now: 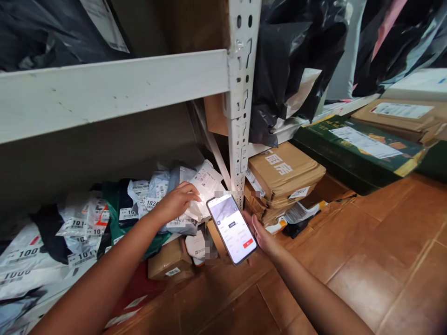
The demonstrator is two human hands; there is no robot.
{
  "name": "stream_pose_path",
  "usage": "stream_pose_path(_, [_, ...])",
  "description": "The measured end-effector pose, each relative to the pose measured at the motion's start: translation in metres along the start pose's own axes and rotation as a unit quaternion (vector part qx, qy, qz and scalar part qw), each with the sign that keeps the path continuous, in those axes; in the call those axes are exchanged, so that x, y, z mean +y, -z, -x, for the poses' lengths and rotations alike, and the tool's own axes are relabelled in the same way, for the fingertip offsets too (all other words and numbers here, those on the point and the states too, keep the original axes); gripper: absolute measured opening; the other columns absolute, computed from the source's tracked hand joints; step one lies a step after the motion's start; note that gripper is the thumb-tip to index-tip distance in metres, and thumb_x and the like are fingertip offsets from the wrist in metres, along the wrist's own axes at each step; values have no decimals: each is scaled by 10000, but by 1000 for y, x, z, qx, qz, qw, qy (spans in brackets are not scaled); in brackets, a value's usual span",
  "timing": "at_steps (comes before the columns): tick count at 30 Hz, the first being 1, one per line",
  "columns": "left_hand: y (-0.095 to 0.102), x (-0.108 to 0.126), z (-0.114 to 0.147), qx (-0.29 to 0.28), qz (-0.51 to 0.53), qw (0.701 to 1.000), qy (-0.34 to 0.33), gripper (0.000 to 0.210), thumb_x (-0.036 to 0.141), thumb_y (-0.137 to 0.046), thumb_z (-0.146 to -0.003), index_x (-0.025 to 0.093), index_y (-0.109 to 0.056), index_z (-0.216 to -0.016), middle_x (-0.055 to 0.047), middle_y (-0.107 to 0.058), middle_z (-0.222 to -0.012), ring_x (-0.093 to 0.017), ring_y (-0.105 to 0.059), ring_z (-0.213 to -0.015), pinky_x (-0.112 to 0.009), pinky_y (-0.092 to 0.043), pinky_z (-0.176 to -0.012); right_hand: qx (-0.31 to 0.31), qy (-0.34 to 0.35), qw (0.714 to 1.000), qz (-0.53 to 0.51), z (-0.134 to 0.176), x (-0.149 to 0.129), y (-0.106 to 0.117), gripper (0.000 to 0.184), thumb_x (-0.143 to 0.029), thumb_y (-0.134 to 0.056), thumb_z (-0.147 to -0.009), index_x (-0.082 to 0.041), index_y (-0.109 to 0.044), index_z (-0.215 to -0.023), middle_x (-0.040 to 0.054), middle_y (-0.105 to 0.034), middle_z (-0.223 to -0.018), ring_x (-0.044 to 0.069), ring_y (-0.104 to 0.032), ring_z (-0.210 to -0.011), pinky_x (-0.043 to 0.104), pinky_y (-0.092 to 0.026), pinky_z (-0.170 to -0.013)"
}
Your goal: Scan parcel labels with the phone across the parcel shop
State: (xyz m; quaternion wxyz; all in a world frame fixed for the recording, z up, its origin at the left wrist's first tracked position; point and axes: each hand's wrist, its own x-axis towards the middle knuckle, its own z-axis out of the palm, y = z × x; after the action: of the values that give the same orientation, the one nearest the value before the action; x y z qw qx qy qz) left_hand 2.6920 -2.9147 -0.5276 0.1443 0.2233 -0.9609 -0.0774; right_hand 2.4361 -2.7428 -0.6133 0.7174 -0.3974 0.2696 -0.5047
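My right hand (261,231) is closed around a smartphone (232,230), its lit screen facing up with a red button near the bottom. To the left of the phone, my left hand (179,202) pinches the edge of a white plastic mailing parcel (206,184) with a printed label. That parcel sits at the right end of a row of packed mailing bags. Just under my left hand lies a grey bag (183,224) with a number sticker, partly hidden by the hand and wrist.
Numbered mailing bags (84,221) fill the lower shelf on the left. A white perforated post (240,97) rises behind the phone, and a white beam (139,86) crosses above. Cardboard boxes (286,172) and a dark green box (363,144) stand right, beside the brown tiled floor (380,251).
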Motion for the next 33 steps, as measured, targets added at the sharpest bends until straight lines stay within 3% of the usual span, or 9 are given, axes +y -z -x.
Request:
stream_pose_path(9, [-4, 11, -4, -40, -53, 996, 61, 290, 9, -505, -784, 204, -707, -856, -64, -571, -1039, -224, -494, -1102, -352, -446, -954, -60, 26, 997, 46, -37, -38, -10, 652, -725, -268, -897, -294, -440, -1355, 96, -653, -1109, 177, -682, -664, 200, -480, -344])
stream_pose_path(17, [-4, 19, -5, -33, -41, 995, 80, 265, 47, -501, -814, 198, -719, -831, -72, -578, -1074, -221, -517, -1111, -336, -455, -963, -67, 22, 997, 35, -36, -39, -13, 661, -735, -289, -887, -279, -463, -1334, 94, -658, -1082, 174, -667, -665, 183, -446, -330])
stream_pose_path(23, [-6, 18, -5, -19, -43, 995, 86, 344, 9, -465, -774, 186, -705, -947, -71, -570, -1144, -223, -507, -1145, -333, -449, -973, -61, 17, 997, 46, -36, -38, -16, 683, -746, -300, -877, -274, -444, -1350, 83, -682, -1010, 171, -653, -640, 197, -451, -351])
stream_pose_path(33, [-8, 14, -5, -23, -46, 996, 78, 289, -16, -476, -750, 170, -680, -838, -80, -573, -1051, -231, -507, -1108, -342, -452, -957, -65, 21, 997, 44, -36, -36, -15, 642, -731, -322, -884, -275, -452, -1317, 59, -653, -938, 173, -652, -638, 196, -449, -353])
